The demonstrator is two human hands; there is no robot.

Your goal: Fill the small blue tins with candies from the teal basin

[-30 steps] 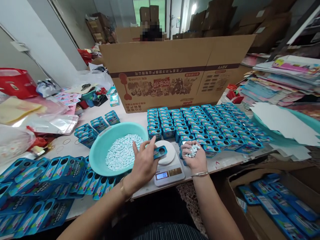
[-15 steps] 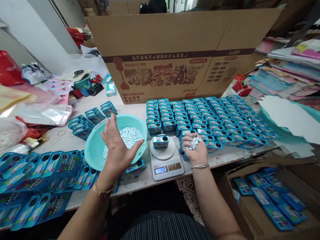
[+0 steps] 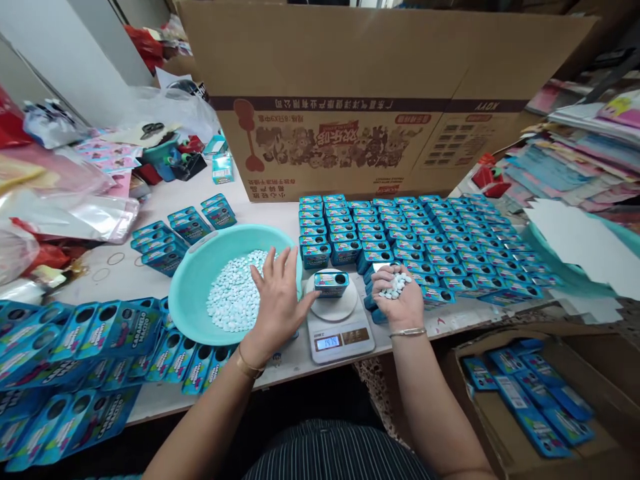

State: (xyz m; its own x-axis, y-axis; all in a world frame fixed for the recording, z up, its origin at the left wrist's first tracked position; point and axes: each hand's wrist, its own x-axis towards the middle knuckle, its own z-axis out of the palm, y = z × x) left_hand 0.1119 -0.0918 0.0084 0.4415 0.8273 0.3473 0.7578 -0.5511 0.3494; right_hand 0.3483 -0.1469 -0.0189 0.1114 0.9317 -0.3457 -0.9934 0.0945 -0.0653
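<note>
My left hand (image 3: 277, 300) is open, fingers spread, over the right side of a turquoise basin (image 3: 190, 293). Its thumb points at a small blue box (image 3: 331, 285) and seems close to its left edge; I cannot tell whether they touch. That box, with a round dark hole on top, stands on the round plate of a white kitchen scale (image 3: 320, 327) with lit digits. Many pale blue candies (image 3: 233, 300) lie in the basin. Palm up, my right hand (image 3: 406, 310) is cupped around a pile of the same candies (image 3: 397, 285), right of the scale.
Rows of blue boxes (image 3: 440, 247) stand behind and right of the scale. More boxes (image 3: 100, 333) are stacked at the left. A large cardboard carton (image 3: 350, 73) blocks the back. An open carton (image 3: 475, 427) with flat blue packs sits low at the right.
My left hand has swung right, from the basin's middle toward the box on the scale. The right hand keeps its candies. The scale's digits differ, and the camera view has shifted slightly.
</note>
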